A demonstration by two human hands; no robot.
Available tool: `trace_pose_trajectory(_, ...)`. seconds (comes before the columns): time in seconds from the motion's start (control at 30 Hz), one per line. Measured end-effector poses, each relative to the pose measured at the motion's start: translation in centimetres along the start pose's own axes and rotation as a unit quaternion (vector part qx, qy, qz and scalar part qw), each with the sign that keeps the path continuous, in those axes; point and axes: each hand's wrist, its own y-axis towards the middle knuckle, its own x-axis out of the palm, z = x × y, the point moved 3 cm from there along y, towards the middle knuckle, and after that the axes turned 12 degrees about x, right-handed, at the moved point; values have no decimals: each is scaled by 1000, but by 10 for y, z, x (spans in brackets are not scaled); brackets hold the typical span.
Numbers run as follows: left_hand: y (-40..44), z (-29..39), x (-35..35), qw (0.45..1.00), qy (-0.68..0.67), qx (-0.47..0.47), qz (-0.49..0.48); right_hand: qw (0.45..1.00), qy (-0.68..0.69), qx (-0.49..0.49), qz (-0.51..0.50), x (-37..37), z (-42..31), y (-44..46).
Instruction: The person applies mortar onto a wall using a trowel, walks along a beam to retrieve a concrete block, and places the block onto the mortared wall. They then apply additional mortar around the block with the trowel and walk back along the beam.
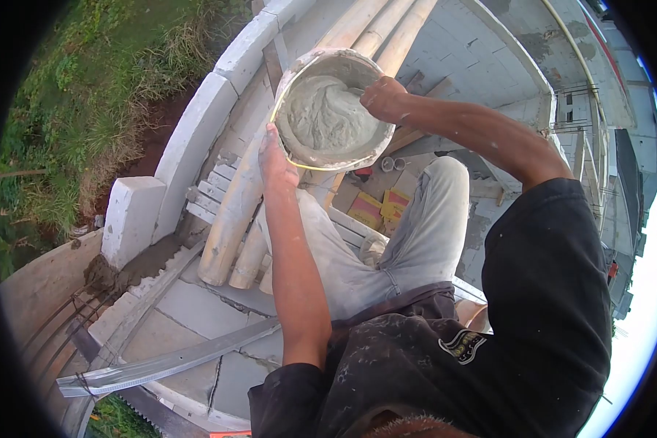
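A bucket of wet grey mortar is tilted so that its mouth faces me, above the bamboo poles. My left hand grips the bucket's lower left side, near the yellow edge of its rim. Over the right part of the mouth, my right hand is closed in a fist. What it holds, if anything, is hidden by the fingers and the mortar. The mortar's surface shows swirled folds.
Thick bamboo poles run beneath the bucket. White block walls curve on the left, above grass. A metal channel lies at lower left, near bent rebar. Yellow-red bags lie below, between my knees.
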Motion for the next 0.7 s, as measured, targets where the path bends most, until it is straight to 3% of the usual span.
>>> trace_pose_trajectory(0.1,7,-5,-4,999,29,8,18,996,52,-1,-71,-4,-12,-3)
trace_pose_trajectory(0.17,18,-11,-6,1000,21,15,-2,926,205,112,-298,-22,0,-10)
trace_pose_trajectory(0.23,19,-12,-4,1000,-8,-9,-18,916,231,123,-304,-11,0,-12)
trace_pose_trajectory(0.3,22,-11,-1,1000,-5,-22,-14,835,374,113,-387,-8,-2,-15)
trace_pose_trajectory(0.37,27,-10,2,999,0,-34,-13,845,351,101,-389,-14,-6,-23)
trace_pose_trajectory(0.47,38,-24,-8,998,-25,-65,-8,714,509,206,-434,-17,-14,-38)
trace_pose_trajectory(0.5,49,-28,-6,996,-51,-75,-24,718,508,209,-427,-9,-13,-36)
trace_pose_trajectory(0.57,58,-40,-17,993,-66,-92,-42,588,650,223,-427,18,-33,-41)
trace_pose_trajectory(0.63,65,-39,-16,990,-81,-91,-73,610,647,216,-402,-4,-37,-39)
trace_pose_trajectory(0.7,64,-38,-23,990,-83,-88,-73,506,737,215,-393,7,-51,-44)
